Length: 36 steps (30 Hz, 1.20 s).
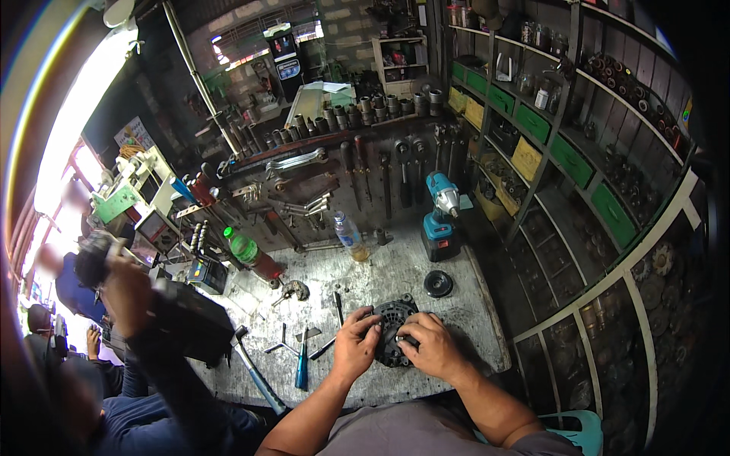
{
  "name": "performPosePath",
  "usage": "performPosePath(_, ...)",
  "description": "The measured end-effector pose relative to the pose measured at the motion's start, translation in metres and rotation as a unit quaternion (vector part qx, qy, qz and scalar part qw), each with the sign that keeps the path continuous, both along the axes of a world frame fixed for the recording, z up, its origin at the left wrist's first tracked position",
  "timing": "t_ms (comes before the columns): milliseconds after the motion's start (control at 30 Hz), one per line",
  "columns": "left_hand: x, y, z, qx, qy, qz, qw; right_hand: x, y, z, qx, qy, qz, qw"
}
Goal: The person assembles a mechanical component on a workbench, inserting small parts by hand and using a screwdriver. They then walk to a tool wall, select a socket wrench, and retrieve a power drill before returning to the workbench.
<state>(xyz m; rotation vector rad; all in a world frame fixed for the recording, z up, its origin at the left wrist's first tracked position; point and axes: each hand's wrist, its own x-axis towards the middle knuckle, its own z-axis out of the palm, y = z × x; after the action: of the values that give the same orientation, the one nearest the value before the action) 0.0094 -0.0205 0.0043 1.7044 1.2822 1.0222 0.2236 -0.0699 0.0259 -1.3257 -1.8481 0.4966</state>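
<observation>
A round dark metal housing with vent slots, like an alternator's end (pixel 394 313), lies on the worn metal bench top near my body. My left hand (pixel 356 343) grips its left edge, thumb and fingers closed on the rim. Over its right side, my right hand (pixel 432 346) is curled with thumb and fingertips pinched together. A small pale bit shows at those fingertips, too small to name. Left of my left hand lie a blue-handled screwdriver (pixel 302 368), a Y-shaped wrench (pixel 282 342) and a hammer (pixel 257 371). Beyond the housing sits a black round part (pixel 438 283).
A cordless impact wrench (pixel 439 224) stands at the bench's far right. Two bottles, one green-capped (pixel 247 249) and one clear (pixel 350 237), stand farther back. Sockets (pixel 369 110) line the rear ledge above hanging tools. At left, a co-worker's raised arm (pixel 163 357) reaches beside a dark box.
</observation>
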Motion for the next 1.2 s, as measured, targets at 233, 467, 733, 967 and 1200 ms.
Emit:
performPosePath(233, -0.001, 0.004, -0.001, 0.014, -0.007, 0.008, 1.000, 0.000, -0.001, 0.004, 0.000, 0.000, 0.005, 1.000)
performPosePath(467, -0.009, 0.009, -0.004, 0.010, 0.013, -0.007, 1.000, 0.002, 0.003, 0.000, -0.012, -0.004, 0.000, 1.000)
performPosePath(733, 0.000, 0.002, -0.003, -0.002, -0.014, -0.012, 1.000, 0.001, 0.003, 0.001, -0.009, -0.006, 0.006, 1.000)
performPosePath(967, -0.008, 0.008, 0.002, 0.004, 0.030, -0.028, 0.999, 0.002, 0.003, 0.003, -0.001, -0.019, 0.009, 1.000)
performPosePath(1200, -0.005, 0.011, -0.007, -0.008, -0.004, -0.024, 1.000, 0.002, 0.005, 0.004, -0.013, -0.012, 0.012, 1.000)
